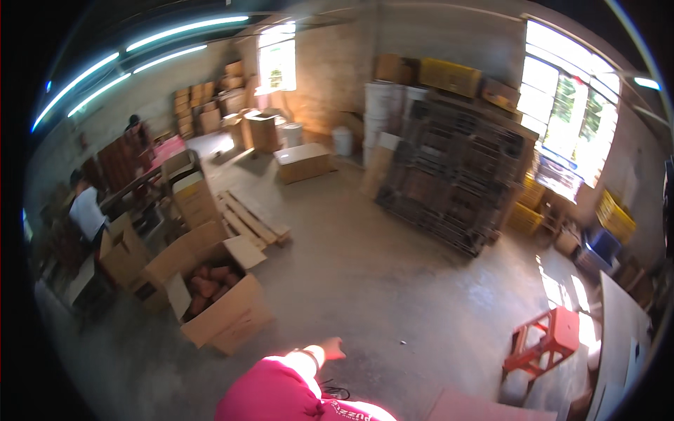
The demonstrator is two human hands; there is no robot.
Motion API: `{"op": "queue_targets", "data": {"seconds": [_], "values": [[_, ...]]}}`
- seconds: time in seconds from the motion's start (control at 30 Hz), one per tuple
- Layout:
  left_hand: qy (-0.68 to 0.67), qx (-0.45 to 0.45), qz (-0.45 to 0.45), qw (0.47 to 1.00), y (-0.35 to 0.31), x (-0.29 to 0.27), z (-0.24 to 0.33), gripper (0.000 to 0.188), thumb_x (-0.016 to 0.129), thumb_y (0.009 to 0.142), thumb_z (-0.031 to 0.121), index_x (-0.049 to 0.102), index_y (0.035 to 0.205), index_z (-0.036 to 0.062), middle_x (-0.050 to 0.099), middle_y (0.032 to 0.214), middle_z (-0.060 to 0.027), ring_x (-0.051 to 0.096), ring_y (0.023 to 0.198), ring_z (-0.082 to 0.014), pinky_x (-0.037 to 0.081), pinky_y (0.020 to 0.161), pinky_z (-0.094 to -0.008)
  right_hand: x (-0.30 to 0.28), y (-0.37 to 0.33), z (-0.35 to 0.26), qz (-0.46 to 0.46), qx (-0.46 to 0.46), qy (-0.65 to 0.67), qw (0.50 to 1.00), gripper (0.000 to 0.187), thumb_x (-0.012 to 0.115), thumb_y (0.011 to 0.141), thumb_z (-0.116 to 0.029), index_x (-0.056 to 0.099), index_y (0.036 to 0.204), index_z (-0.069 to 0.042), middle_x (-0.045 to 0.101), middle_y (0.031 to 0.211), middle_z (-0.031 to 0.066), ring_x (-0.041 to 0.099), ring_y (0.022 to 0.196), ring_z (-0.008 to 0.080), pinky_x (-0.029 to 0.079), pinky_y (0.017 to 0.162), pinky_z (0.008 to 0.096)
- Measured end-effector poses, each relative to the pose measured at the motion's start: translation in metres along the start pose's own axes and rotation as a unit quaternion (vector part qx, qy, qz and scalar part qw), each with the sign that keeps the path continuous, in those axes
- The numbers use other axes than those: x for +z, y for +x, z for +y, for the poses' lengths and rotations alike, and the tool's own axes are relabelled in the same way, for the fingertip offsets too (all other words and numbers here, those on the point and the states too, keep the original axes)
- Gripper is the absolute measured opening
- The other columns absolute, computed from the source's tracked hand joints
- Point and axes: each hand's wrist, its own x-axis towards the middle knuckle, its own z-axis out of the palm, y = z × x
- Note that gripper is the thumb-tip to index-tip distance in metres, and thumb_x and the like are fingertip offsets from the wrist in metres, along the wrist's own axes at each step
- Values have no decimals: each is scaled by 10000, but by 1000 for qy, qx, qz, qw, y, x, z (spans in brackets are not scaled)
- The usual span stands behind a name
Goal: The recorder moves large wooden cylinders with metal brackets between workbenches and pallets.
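Note:
My left hand (333,348) reaches out from a bright pink sleeve (267,389) at the lower middle, over the concrete floor. Its fingers look apart, with nothing seen in them; strong light washes out the wrist. My right hand is outside the picture. Nearest on the left stands an open cardboard box (235,309), its flaps folded out. Several reddish-brown pieces (210,284) lie inside it; their exact kind is unclear. Below my hand, a dark thin cord (335,390) shows beside the pink shirt.
A red plastic stool (551,337) stands at right, near a pale board (621,344). Dark pallets (456,168) lean ahead. A wooden pallet (246,221) and a closed carton (305,163) lie on the floor. One person in a white top (88,210) is at far left.

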Motion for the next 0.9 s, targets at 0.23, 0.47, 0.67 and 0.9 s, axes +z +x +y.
{"op": "queue_targets", "data": {"seconds": [0.23,0.47,0.67,0.9], "values": [[-40,-277,75,957,-20,-121,-116,645,664,607,313,452,1118,-18,507,1092,-187,485,1023,-297,384,871,-359,-1,100,-173,-114,4,6,993,488,639,675,-178,434,1076,11,556,843,137,526,850,260,455,693,368],[-160,-211,111,958,56,-102,-127,658,674,607,345,462,1127,2,473,1139,-195,464,1047,-307,376,874,-363,-44,163,-353,-175,77,16,981,490,629,684,-155,419,1100,-1,552,830,145,536,735,240,452,523,353],[-223,-179,146,947,149,-128,-140,658,686,608,351,465,1124,7,485,1117,-201,469,1040,-307,377,871,-364,-40,313,-428,-180,85,-70,977,397,635,674,-155,467,1009,-23,552,752,114,519,603,197,410,417,334],[-223,-309,244,892,192,-193,-131,669,684,610,345,450,1133,-1,499,1102,-195,482,1024,-306,379,868,-364,-5,520,-662,-230,-51,-162,958,271,649,650,-150,531,864,-31,550,668,82,509,536,183,408,415,331]]}}
